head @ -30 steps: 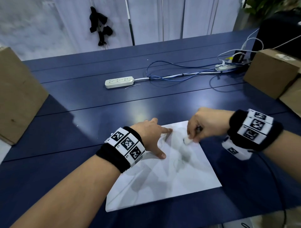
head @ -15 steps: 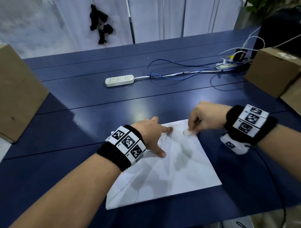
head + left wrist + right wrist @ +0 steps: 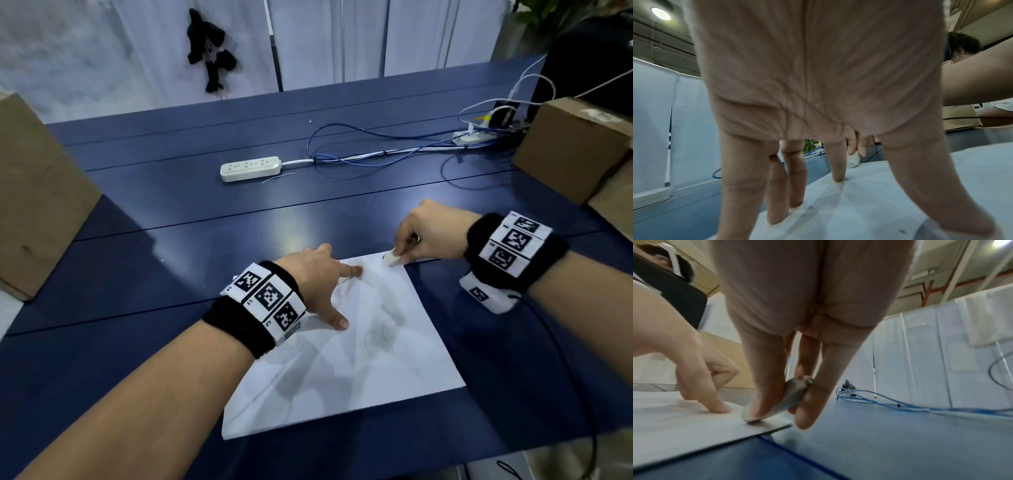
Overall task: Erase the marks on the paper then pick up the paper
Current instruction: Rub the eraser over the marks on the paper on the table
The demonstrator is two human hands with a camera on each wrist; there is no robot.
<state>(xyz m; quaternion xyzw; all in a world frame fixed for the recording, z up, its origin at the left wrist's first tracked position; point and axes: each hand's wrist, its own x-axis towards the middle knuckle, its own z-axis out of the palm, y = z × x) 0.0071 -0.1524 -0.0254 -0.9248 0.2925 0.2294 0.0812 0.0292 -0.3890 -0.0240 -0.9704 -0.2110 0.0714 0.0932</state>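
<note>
A white sheet of paper (image 3: 346,370) lies on the dark blue table (image 3: 171,240), with faint grey smudged marks (image 3: 380,334) near its middle. My left hand (image 3: 329,291) is spread flat on the sheet's far left part, straight fingertips (image 3: 837,177) pressing the paper (image 3: 890,194) down. My right hand (image 3: 407,245) pinches a small white eraser (image 3: 391,259) between thumb and fingers, its tip on the sheet's far right corner. In the right wrist view the worn eraser (image 3: 781,404) touches the paper (image 3: 694,426) close to its edge.
A white power strip (image 3: 250,168) and blue and white cables (image 3: 394,154) lie farther back. Cardboard boxes stand at the left (image 3: 37,205) and at the right (image 3: 575,144). The table's near edge runs just below the sheet.
My right hand has slid the eraser away from the middle of the sheet to its far right corner. The left hand has stayed pressed on the paper.
</note>
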